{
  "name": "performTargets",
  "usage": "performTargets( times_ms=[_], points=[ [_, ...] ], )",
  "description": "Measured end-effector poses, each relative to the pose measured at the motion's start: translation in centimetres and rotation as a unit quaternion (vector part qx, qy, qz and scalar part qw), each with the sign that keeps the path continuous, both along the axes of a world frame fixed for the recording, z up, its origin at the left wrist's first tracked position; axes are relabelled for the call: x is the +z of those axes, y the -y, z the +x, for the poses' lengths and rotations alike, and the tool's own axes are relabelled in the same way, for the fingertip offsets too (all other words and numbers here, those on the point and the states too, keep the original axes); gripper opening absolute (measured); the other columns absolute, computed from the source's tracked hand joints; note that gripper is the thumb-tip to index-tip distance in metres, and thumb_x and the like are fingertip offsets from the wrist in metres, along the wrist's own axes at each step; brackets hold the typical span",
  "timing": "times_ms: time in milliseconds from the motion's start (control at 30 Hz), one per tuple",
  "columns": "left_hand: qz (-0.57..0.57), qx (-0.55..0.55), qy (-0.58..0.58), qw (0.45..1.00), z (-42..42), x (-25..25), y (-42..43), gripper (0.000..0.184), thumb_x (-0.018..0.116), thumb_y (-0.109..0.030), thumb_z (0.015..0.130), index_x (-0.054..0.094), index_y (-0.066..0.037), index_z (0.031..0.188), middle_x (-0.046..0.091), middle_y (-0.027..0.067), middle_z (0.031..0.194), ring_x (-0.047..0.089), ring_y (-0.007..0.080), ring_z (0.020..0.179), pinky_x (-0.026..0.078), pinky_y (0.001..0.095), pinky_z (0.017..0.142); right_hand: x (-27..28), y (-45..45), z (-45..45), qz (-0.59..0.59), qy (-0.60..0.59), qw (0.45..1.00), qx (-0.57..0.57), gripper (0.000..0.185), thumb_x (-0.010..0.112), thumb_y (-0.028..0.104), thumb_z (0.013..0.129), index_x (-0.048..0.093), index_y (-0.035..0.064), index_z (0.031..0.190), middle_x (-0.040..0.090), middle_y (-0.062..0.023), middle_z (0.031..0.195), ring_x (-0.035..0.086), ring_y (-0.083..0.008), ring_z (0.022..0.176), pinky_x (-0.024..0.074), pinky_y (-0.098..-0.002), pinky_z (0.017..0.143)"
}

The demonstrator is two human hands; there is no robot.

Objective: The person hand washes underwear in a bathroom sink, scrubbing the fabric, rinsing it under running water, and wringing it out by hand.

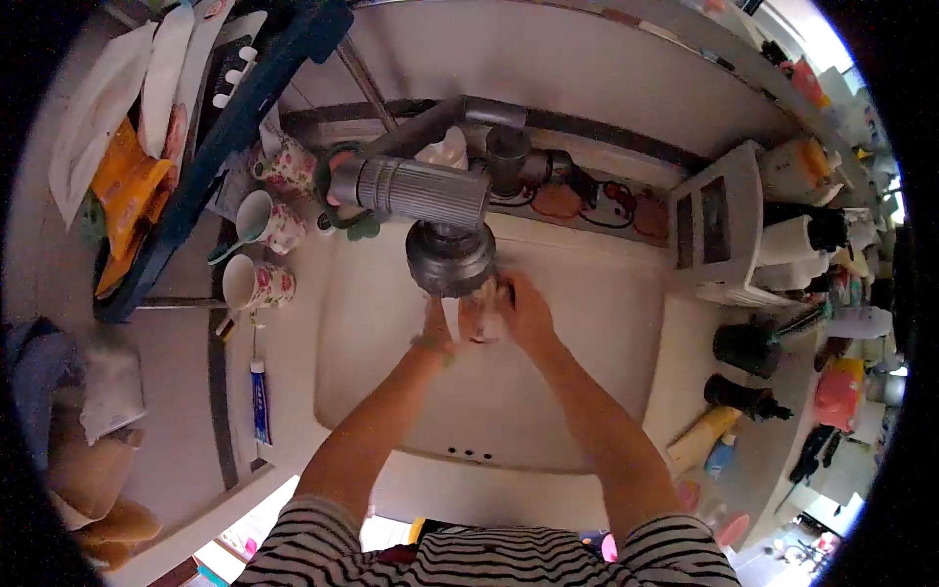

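Observation:
Both hands are under the dark grey faucet (452,259), over the white sink (597,391). A white stream of water (451,318) runs down from the faucet head in front of my left hand (437,328), whose fingers are mostly hidden and blurred. My right hand (529,311) is curled at the right of the faucet head. Its fingers are closed around a blurred, pale pinkish thing (482,321) with a dark part near the fingertips. I cannot make out what this thing is.
Floral cups (256,284) and a blue toothpaste tube (259,401) stand or lie along the left ledge. A dark blue rack (186,205) leans in at upper left. A white organizer (719,220) and several bottles, including a dark one (738,396), line the right side.

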State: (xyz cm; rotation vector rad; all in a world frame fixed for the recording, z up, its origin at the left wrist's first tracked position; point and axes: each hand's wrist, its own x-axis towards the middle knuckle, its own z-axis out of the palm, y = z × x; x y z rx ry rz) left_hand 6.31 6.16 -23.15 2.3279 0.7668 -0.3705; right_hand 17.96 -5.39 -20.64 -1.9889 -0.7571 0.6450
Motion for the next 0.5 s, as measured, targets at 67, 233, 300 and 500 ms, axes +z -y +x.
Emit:
performTargets(
  times_ms=[67, 233, 300, 500],
  points=[
    [-0.058, 0.207, 0.212, 0.953, -3.2, 0.8, 4.2, 0.057, 0.057, -0.041, 0.075, 0.043, -0.012, 0.122, 0.025, 0.0112, 0.137, 0.022, 0.0334, 0.124, 0.023, 0.0404, 0.1, 0.4, 3.7, -2.3, -0.032, 0.201, 0.973, 0.107, 0.033, 0.059, 0.029, 0.073, 0.054, 0.0079, 0.098, 0.057, -0.0108, 0.097, 0.05, -0.0337, 0.095, 0.0435, -0.0456, 0.073],
    [0.17, -0.131, 0.111, 0.97, -2.2, 0.6, 3.8, 0.056, 0.057, -0.041, 0.074, 0.045, -0.012, 0.12, 0.035, 0.0112, 0.13, 0.027, 0.0312, 0.122, 0.025, 0.0424, 0.098, -2.4, 3.9, -1.9, 0.011, 0.373, 0.901, 0.222, 0.035, 0.061, 0.026, 0.07, 0.053, 0.0082, 0.099, 0.052, -0.0115, 0.105, 0.035, -0.0407, 0.111, 0.0395, -0.0512, 0.076],
    [0.096, -0.061, 0.232, 0.966, -0.5, -2.9, 1.7, 0.051, 0.05, -0.04, 0.079, 0.043, -0.013, 0.122, 0.038, 0.0097, 0.129, 0.031, 0.0272, 0.12, 0.027, 0.0403, 0.097, -3.1, 1.0, 0.0, -0.133, 0.311, 0.893, 0.295, 0.036, 0.061, 0.025, 0.068, 0.053, 0.0062, 0.098, 0.053, -0.0132, 0.102, 0.04, -0.0378, 0.108, 0.0393, -0.0477, 0.078],
    [-0.094, 0.123, 0.255, 0.955, 1.9, 2.0, 0.5, 0.038, 0.051, -0.025, 0.08, 0.044, -0.009, 0.114, 0.052, 0.015, 0.096, 0.051, 0.0353, 0.089, 0.04, 0.0462, 0.079, 2.6, -4.0, 2.0, -0.182, 0.007, 0.974, 0.133, 0.025, 0.053, 0.025, 0.078, 0.057, 0.0059, 0.094, 0.049, -0.0154, 0.114, 0.039, -0.0376, 0.111, 0.037, -0.0422, 0.09]
  ],
)
